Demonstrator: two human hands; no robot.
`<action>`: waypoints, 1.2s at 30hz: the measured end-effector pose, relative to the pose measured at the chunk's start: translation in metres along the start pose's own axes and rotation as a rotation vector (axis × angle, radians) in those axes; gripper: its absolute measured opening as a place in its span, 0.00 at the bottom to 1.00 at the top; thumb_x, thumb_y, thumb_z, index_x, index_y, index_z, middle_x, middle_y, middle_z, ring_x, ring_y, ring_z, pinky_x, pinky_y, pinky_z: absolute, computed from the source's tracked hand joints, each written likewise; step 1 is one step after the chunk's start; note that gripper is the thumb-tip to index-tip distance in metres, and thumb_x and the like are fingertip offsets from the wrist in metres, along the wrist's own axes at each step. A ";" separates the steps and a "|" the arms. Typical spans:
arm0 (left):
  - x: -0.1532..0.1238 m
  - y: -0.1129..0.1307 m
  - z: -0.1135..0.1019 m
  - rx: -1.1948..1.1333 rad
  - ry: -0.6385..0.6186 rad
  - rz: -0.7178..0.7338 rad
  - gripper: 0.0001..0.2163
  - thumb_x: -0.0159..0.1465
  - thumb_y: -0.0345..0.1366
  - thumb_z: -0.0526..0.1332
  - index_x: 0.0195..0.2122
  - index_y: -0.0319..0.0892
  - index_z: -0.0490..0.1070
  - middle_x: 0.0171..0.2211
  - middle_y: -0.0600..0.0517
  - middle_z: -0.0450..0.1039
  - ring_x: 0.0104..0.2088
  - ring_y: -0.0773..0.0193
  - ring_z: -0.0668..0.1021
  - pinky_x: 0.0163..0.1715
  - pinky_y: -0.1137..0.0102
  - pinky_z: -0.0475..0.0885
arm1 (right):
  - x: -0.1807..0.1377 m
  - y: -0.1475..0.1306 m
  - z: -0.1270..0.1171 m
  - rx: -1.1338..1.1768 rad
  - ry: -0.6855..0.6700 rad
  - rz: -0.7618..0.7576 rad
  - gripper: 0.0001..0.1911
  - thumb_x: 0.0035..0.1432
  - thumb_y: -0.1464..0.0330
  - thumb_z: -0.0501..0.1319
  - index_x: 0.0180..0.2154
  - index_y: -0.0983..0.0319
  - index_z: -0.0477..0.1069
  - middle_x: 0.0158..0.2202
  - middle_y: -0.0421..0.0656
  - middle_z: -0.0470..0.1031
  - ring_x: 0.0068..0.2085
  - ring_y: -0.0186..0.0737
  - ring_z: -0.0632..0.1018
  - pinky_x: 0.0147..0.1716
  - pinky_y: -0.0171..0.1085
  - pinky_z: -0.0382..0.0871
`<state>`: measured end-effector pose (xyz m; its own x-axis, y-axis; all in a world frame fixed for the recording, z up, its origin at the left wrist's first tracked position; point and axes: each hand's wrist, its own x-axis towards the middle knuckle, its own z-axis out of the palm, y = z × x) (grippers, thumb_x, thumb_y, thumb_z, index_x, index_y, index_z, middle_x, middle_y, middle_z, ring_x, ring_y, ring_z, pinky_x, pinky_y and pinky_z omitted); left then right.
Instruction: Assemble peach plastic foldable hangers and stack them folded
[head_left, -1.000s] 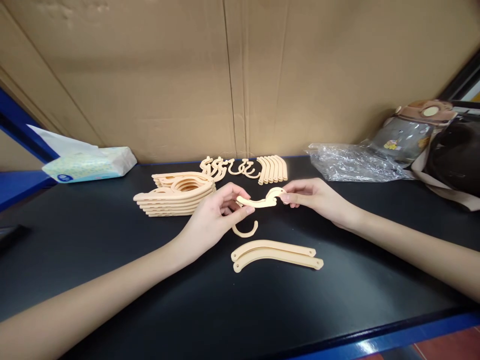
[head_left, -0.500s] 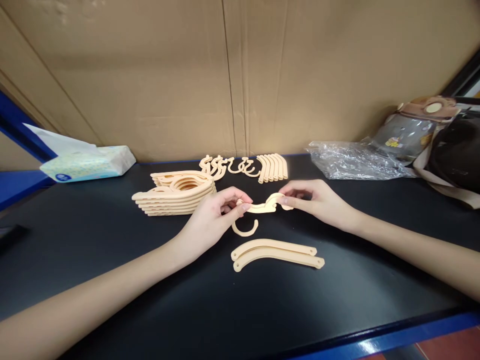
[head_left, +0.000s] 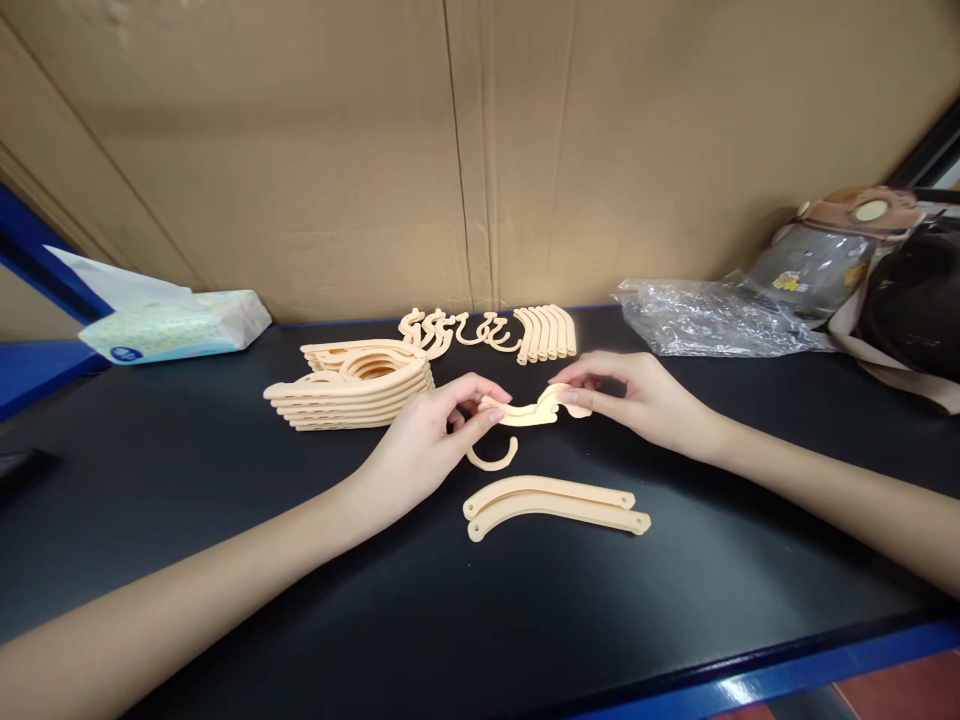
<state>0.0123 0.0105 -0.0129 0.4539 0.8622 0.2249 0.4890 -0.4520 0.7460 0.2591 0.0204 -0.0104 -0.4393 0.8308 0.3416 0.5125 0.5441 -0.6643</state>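
Between my hands is a beige, curved plastic hanger piece [head_left: 529, 412], held above the table. My left hand [head_left: 450, 425] pinches its left end with thumb and fingertips. The fingers of my right hand [head_left: 630, 398] close on its rounded right end. Just below my left hand lies a loose hanger hook [head_left: 495, 455], partly hidden by that hand. Nearer to me, two long curved hanger arms [head_left: 555, 505] rest side by side. Left of my left hand stands a stack of folded hangers [head_left: 352, 385].
Along the back of the black table [head_left: 337, 620] lie small hanger pieces [head_left: 427, 332], several hooks [head_left: 480, 330] and a row of hanger arms [head_left: 546, 333]. A tissue pack [head_left: 176, 325] sits at the left. A clear plastic bag [head_left: 712, 320], a bottle [head_left: 806, 265] and a dark bag [head_left: 911, 300] are at the right.
My right hand and the hanger piece have shifted very slightly, and the piece's tilt has changed a little. Both hands keep their hold. The loose parts lie as before.
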 end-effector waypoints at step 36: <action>-0.004 0.003 0.001 0.255 -0.049 0.253 0.13 0.72 0.37 0.48 0.46 0.42 0.71 0.47 0.51 0.72 0.49 0.62 0.71 0.51 0.65 0.64 | 0.010 0.026 -0.034 -0.139 -0.200 0.076 0.19 0.57 0.53 0.60 0.39 0.61 0.77 0.37 0.45 0.75 0.37 0.41 0.74 0.37 0.40 0.66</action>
<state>0.0125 0.0052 -0.0119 0.6164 0.7063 0.3481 0.5235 -0.6978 0.4889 0.2931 0.0466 -0.0014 -0.5259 0.8377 0.1472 0.6397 0.5036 -0.5807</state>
